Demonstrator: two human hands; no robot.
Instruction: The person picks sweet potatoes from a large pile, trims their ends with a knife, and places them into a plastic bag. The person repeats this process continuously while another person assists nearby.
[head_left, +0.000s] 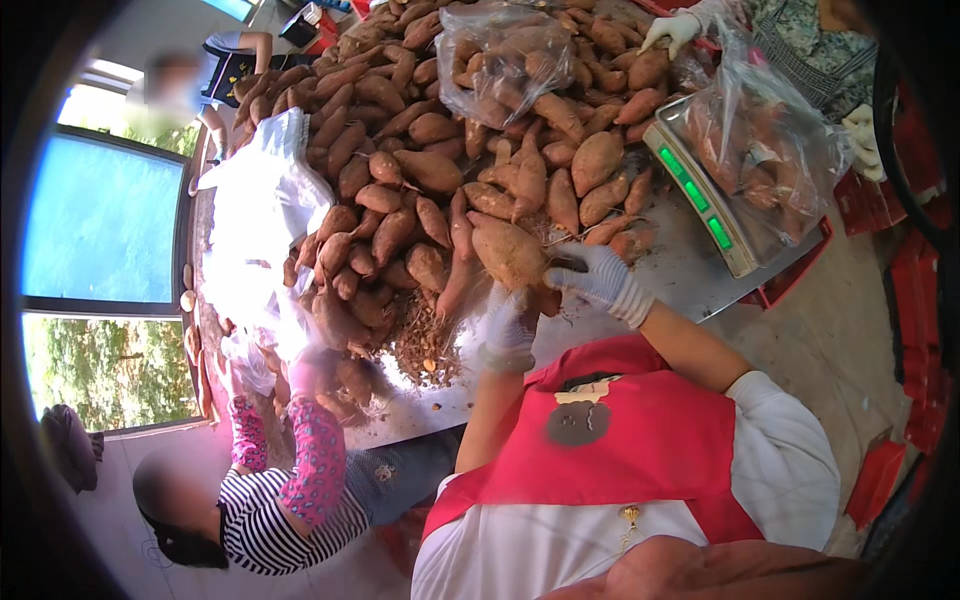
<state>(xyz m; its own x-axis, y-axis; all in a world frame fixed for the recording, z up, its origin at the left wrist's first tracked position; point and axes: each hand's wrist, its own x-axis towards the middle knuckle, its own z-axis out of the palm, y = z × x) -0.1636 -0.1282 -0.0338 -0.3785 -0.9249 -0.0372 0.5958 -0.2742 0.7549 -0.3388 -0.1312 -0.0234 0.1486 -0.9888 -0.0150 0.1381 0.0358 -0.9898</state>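
Note:
My left hand (510, 326), in a striped knit work glove, holds a large sweet potato (506, 251) from below, at the near edge of a big heap of sweet potatoes (431, 169). On the right side of the same sweet potato, my right hand (600, 281), gloved alike, has its fingers against it. Part of another reddish sweet potato (550, 301) shows between my hands; which hand supports it, I cannot tell. A clear plastic bag (502, 64) with sweet potatoes lies on the heap. To the right, a filled plastic bag (765, 150) rests on a digital scale (701, 199).
A metal table (585, 337) carries the heap, with loose soil and root scraps (427, 345) near me. White plastic bags (262, 195) lie at the left. A co-worker's gloved hand (304, 371) is at the lower left, another's (671, 34) at the upper right. Red crates (919, 337) stand right.

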